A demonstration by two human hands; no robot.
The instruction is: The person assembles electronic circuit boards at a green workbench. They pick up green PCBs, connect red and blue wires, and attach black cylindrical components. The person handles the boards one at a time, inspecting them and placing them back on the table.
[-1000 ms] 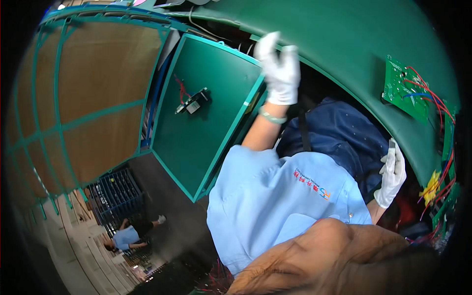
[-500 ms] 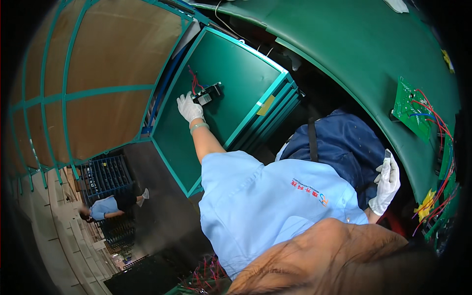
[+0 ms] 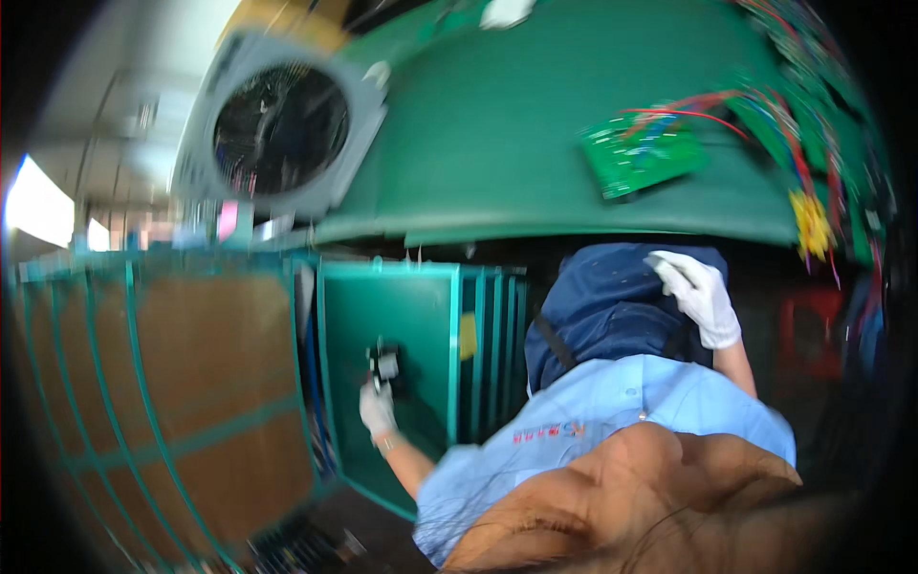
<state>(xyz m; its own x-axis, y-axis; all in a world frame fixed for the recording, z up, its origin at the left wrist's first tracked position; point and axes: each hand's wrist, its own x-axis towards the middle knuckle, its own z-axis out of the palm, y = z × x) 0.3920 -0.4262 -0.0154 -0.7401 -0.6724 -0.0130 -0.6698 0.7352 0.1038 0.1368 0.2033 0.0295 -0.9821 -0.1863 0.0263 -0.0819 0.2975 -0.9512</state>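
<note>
My left hand (image 3: 378, 409), in a white glove, reaches into a shallow green metal tray (image 3: 426, 320) on my left. Its fingers close on the lower end of a black box-shaped electrical part (image 3: 386, 366) with a pale label; motion blurs the grip. My white-gloved right hand (image 3: 703, 301) is raised over my dark blue trousers, its fingers drawn together. A small greyish bit shows at the fingertips, too blurred to name. Ahead of that hand, a green circuit board (image 3: 643, 158) with red and blue wires lies on the green-topped bench (image 3: 478, 182).
At the bench's far left stands a grey-framed round fan-like unit (image 3: 282, 129). A teal rack with brown panels (image 3: 201, 383) borders the tray on the left. More wired boards and a yellow bundle (image 3: 811, 225) lie at the right. A red stool (image 3: 811, 325) stands below the bench.
My view has swung round, bringing the bench and grey unit further into sight. My left hand stays at the black part in the tray; my right hand now appears over my lap.
</note>
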